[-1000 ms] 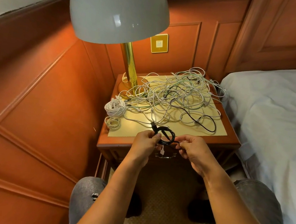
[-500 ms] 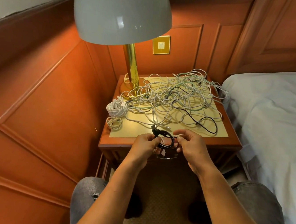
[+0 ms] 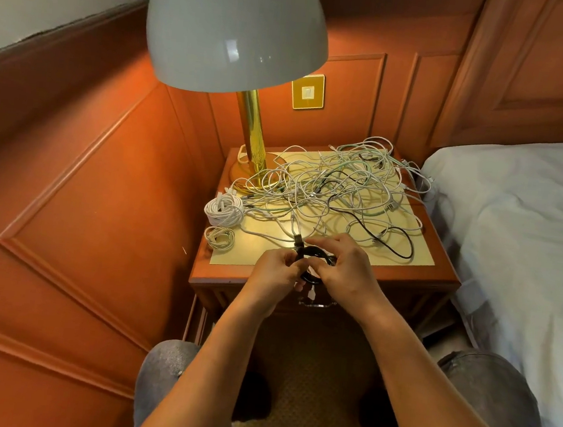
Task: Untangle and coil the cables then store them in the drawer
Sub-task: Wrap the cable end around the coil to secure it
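Head view: both hands' fingers (image 3: 290, 264) around black cable coil (image 3: 317, 253) above nightstand's front edge (image 3: 229, 279).

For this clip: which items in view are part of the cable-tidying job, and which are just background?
Job:
black cable coil, held by left hand and right hand
tangled cables
large white coil
small white coil
nightstand

Background:
lamp
bed
wall switch

Lamp (image 3: 237, 30) on nightstand (image 3: 438, 280), bed (image 3: 520, 215) at right, wall switch (image 3: 307, 92) behind.
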A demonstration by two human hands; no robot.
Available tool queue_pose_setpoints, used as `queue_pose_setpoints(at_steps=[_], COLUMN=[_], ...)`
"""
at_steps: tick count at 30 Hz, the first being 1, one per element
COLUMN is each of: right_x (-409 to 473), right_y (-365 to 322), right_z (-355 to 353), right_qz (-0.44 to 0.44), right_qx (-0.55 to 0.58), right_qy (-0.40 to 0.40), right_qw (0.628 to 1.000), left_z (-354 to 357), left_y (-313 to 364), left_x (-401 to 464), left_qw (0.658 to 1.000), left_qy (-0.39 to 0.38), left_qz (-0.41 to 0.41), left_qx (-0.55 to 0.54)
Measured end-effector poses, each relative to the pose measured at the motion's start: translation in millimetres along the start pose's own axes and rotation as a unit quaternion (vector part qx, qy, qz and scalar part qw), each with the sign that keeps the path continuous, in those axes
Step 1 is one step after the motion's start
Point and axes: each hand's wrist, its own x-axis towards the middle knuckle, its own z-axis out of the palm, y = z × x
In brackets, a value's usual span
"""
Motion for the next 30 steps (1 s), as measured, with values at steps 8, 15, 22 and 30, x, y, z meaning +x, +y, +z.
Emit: queue_pose_setpoints(at_steps=[8, 15, 22, 30], right_x=[3.8, 18.6, 26.6, 21.3], right_y=[-1.0, -23.6, 6.7, 9.9], right_z=[11.5, -23.1, -29.1, -48.2], right_qz=[-0.080, 0.038, 0.182, 0.245], right_qx=[-0.043, 0.235, 0.257, 0.315], right_qy=[0.095, 0.183, 0.223, -0.070], right_qw=[0.991, 0.954, 0.922, 0.914], left_z=[-0.2, -7.0, -1.6, 1.7], left_y=[-2.6, -2.7, 7.4, 14.1], left_x=[-1.1, -0.1, -2.7, -4.4], left_qw=[1.000, 0.995, 0.995, 0.995], left_qy=[-0.016, -0.003, 0.005, 0.006], left_qz=[-0.018, -0.046, 0.002, 0.032], left_qx=[-0.018, -0.091, -0.104, -0.099])
